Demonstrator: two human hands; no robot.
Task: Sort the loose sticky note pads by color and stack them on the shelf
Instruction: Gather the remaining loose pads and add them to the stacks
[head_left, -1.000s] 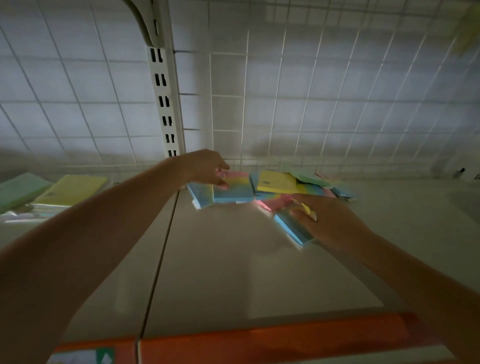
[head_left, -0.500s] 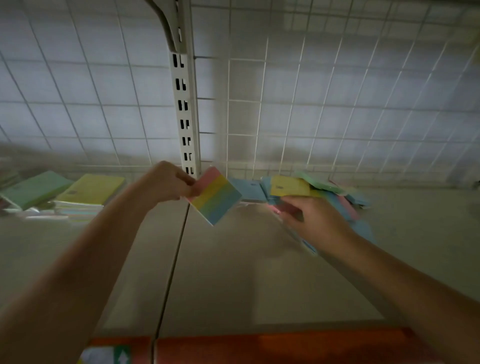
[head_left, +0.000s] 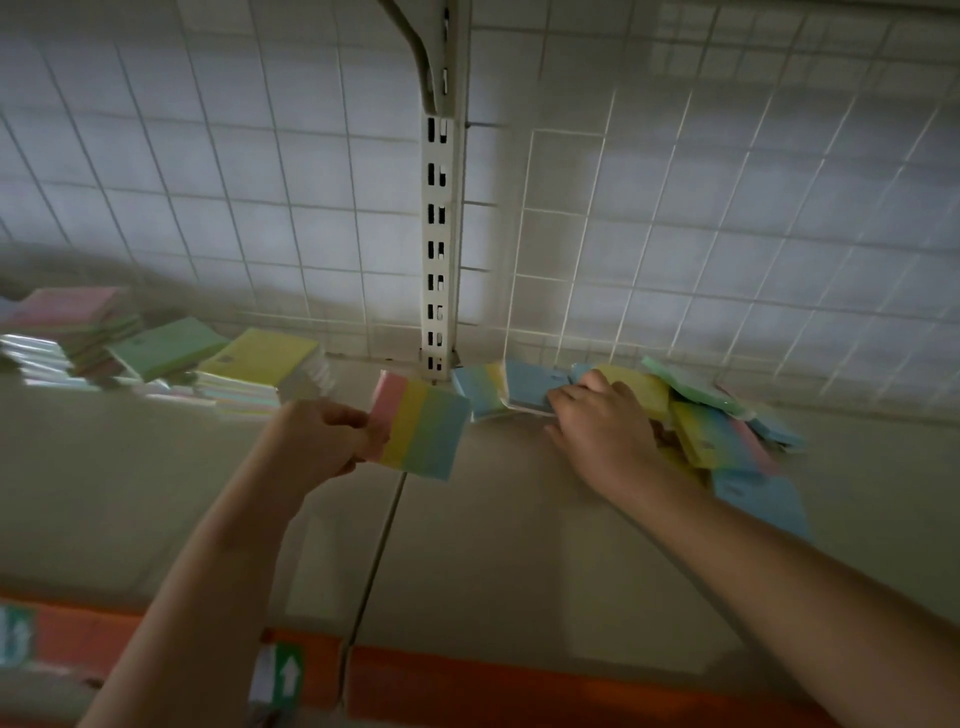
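The left hand (head_left: 324, 441) is gripping a striped pad (head_left: 420, 427) by its near-left edge, fingers curled over the pink side, and is holding it lifted above the shelf (head_left: 519, 545). The pad's face is showing bands of pink, yellow, green and blue, with the blue band lying farthest to the right of that hand.

The right hand (head_left: 602, 434) is reaching into the loose pile (head_left: 696, 426), which is lying beyond it and to its right against the wire grid back (head_left: 675, 249). Its fingers are resting on a blue pad (head_left: 530, 384) at the pile's left end, with the thumb spread toward the left; whether the fingers are pinching that pad or only pressing on it cannot be told. Under the palm and just to its right, a yellow pad (head_left: 641, 387) and a yellow-green pad (head_left: 701, 434) are overlapping, a green pad (head_left: 685, 384) is lying tilted behind them, and a larger blue pad (head_left: 763, 501) is sitting nearest the forearm.

Well to the left of the left hand, sorted stacks are standing side by side on the shelf: a yellow-topped stack (head_left: 260, 364) closest, then a green-topped stack (head_left: 166, 348), then a pink-topped stack (head_left: 67, 312) farthest away.

Between the two hands, at the back, a slotted upright (head_left: 439, 244) is rising from the shelf. An orange strip (head_left: 545, 686) is running along the shelf's front edge, below both forearms.
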